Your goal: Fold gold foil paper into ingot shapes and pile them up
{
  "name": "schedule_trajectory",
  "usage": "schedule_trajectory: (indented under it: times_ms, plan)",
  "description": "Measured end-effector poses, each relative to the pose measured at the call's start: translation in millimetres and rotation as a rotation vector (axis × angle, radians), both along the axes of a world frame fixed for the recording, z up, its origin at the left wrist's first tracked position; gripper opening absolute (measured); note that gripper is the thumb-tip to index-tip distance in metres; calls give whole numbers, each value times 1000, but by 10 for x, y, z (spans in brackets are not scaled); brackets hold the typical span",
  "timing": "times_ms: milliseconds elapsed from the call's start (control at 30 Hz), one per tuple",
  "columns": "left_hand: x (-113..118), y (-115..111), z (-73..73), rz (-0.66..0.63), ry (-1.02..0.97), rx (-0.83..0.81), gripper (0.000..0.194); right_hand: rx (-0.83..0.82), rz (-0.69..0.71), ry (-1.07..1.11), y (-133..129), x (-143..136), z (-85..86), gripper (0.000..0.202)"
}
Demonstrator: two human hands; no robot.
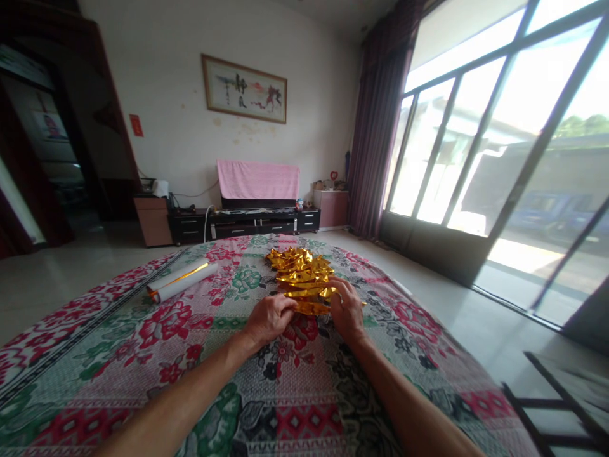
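Observation:
A crumpled, pleated length of shiny gold foil (304, 270) lies on the floral tablecloth (228, 362), stretching away from my hands. My left hand (272, 317) pinches the left end of the nearest foil strip between thumb and fingers. At the right side of the same strip, my right hand (347, 308) has its fingers bent over the foil, gripping it, and a bit of foil pokes out past that hand on its right. Between the two hands the strip runs roughly level.
A pale roll (183, 282) with an orange-gold strip along it lies on the cloth at the left. A dark metal-framed stand (547, 403) is beside the table at lower right. Beyond the table stands a low black cabinet (276, 225) with a pink cloth (259, 179) above it.

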State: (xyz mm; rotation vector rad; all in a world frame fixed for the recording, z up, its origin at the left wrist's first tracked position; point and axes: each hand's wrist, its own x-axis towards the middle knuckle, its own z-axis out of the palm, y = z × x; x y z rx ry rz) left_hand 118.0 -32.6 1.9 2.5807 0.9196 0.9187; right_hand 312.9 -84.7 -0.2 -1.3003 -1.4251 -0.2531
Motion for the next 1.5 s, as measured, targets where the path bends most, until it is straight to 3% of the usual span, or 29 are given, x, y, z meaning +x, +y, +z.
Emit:
schedule_trajectory:
  times_ms: [300, 533, 700, 833, 1000, 1133, 1300, 1500]
  plan:
    - [6, -15, 0, -4, -55, -22, 22, -14, 5, 33, 11, 6, -1, 28]
    - [38, -77, 80, 60, -165, -86, 19, 19, -22, 20, -26, -13, 81, 26]
    - [24, -111, 124, 234, -209, 53, 19, -8, -83, -30, -107, -150, 166, 22]
    - [9, -153, 142, 296, -93, 257, 19, -167, 68, 22, -143, -325, 167, 27]
    - [-15, -232, 158, 256, 126, 495, 23, -238, 186, 11, -154, -470, 185, 29]
    - [-26, -260, 142, 203, 203, 611, 21, -255, 186, -5, -158, -491, 211, 32]
    - [-35, -253, 81, 116, 179, 665, 22, -254, 147, -1, -144, -472, 196, 34]
    - [-81, -281, 75, -10, 119, 634, 23, -262, 147, 67, -86, -435, 141, 23]
